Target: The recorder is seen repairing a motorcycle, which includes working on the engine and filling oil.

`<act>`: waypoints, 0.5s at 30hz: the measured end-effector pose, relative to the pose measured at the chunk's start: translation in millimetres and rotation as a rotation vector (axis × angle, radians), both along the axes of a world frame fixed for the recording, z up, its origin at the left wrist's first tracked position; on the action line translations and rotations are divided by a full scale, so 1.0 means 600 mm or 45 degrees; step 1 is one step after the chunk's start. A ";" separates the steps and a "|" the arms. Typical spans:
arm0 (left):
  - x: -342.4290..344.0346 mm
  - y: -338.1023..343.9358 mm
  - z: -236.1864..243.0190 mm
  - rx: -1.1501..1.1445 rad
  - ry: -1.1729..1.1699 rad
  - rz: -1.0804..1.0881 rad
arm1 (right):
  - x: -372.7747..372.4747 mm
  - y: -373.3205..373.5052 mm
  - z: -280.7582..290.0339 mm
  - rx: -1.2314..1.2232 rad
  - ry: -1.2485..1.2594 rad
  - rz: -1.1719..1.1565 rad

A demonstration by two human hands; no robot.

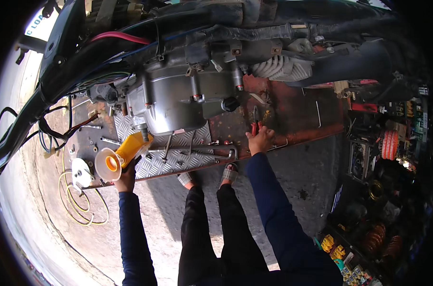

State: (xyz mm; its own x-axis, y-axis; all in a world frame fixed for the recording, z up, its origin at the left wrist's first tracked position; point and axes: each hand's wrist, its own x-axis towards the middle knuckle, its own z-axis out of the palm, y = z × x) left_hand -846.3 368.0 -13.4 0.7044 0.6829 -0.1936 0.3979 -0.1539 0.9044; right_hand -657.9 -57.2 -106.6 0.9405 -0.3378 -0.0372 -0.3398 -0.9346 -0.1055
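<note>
Workshop platform (292, 119), left hand (126, 178) tilting yellow bottle (133, 148)

Both forearms are covered by long, close-fitting dark navy sleeves reaching to the wrists; the left hand (127, 178) and right hand (260, 140) are bare. Legs wear plain black trousers. Feet wear open-toed grey strap sandals (229, 173) with patterned bands

We are looking through a fisheye lens that is bending straight edges and fading into a black rim. Strong daylight is washing out the concrete floor (30, 214) at left, while the shelves (388, 190) at right are sitting in dim shade. The person's shadow is falling on the ground beneath the legs.
</note>
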 end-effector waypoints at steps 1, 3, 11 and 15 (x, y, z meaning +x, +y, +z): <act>0.001 0.001 0.002 0.004 -0.004 -0.003 | 0.007 -0.006 0.004 0.088 0.096 0.082; 0.002 0.001 0.007 0.168 0.126 -0.017 | 0.024 -0.015 0.015 0.178 0.187 0.168; 0.004 -0.002 0.005 0.205 0.003 -0.057 | -0.068 0.007 0.216 2.071 0.281 -0.346; 0.008 -0.005 0.017 0.220 0.084 -0.020 | -0.047 0.025 0.396 1.445 0.256 0.752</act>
State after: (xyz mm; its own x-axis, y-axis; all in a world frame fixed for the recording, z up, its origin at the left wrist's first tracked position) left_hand -841.5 365.0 -3.5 0.7049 0.6990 -0.1204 0.4519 -0.3117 0.8358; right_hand -685.9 -42.5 130.8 0.8799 0.4376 -0.1851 -0.0115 -0.3698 -0.9290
